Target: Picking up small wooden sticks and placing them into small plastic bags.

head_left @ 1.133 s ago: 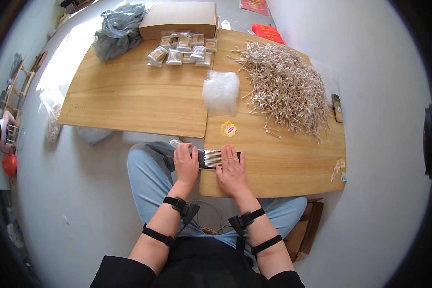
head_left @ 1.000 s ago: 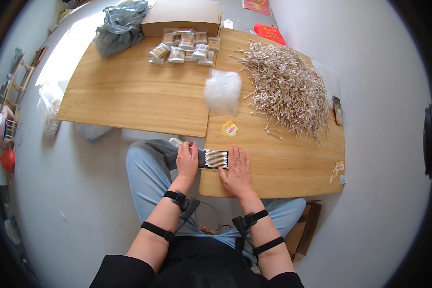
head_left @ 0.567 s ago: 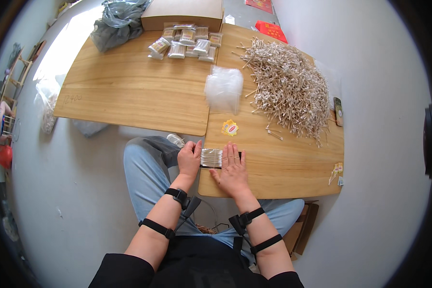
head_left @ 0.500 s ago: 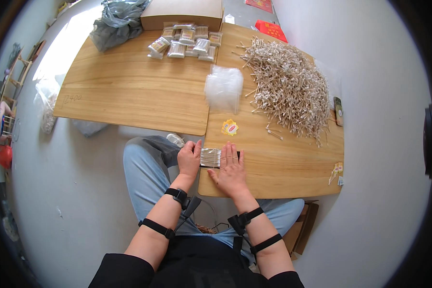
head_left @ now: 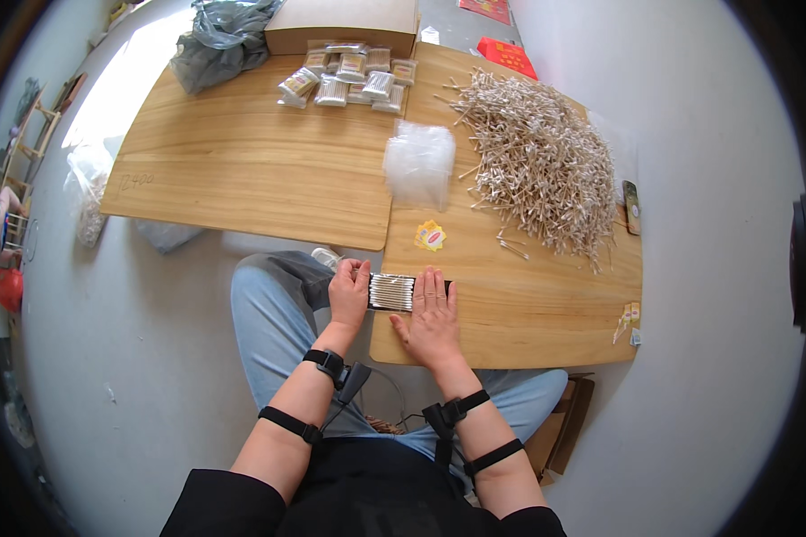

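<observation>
A row of cotton swabs lies side by side under clear shiny film at the table's near edge. Black material shows beneath it and past its right end. At the left end, my left hand is closed with thumb and fingers pinching the edge of the clear bag. My right hand lies flat across the right end, fingers stretched together and thumb out, pressing down. Just beyond the hands sits a small stack of yellow and white label cards.
A stack of clear bags lies further back. To its right rises a big heap of loose cotton swabs. Filled swab packets are piled before a cardboard box. A phone rests at the right edge.
My left hand has shifted slightly left, and a little more black shows at the left end of the swab row. My right hand has stayed in place.
</observation>
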{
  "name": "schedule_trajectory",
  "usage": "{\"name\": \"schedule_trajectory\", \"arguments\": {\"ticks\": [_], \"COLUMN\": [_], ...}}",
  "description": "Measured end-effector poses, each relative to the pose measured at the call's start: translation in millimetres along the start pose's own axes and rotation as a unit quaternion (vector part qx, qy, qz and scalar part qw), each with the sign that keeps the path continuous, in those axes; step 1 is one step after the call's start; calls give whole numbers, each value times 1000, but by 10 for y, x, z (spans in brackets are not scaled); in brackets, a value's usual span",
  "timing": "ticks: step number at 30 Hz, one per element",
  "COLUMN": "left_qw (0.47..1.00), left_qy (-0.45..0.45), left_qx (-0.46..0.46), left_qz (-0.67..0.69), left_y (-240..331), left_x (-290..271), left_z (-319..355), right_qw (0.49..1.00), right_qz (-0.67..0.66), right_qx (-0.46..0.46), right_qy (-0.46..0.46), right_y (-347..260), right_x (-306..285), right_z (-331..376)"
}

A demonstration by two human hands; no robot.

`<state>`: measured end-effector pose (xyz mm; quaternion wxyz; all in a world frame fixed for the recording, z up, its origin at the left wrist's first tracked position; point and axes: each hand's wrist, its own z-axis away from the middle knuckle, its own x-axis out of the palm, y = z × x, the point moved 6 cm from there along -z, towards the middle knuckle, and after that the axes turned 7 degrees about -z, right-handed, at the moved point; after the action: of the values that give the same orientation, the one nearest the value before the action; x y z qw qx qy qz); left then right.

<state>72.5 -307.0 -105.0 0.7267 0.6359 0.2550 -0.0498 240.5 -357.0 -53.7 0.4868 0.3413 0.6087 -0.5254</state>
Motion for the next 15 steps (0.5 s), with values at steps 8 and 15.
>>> {"name": "schedule_trajectory", "arguments": {"ticks": [8,15], "left_qw": [996,996], "left_qy": [8,11], "left_qx": [-8,13], "left_qz": [87,84], "left_y": [22,37], "left_x": [61,64], "left_z": [43,47], "right_qw": [1000,1000], "right_qz": [21,19], "right_qx": [-5,-4], "right_qy": [-13,-20], "right_y": [-41,-62], "right_x": [-7,-7], "right_z": [-24,-52]}}
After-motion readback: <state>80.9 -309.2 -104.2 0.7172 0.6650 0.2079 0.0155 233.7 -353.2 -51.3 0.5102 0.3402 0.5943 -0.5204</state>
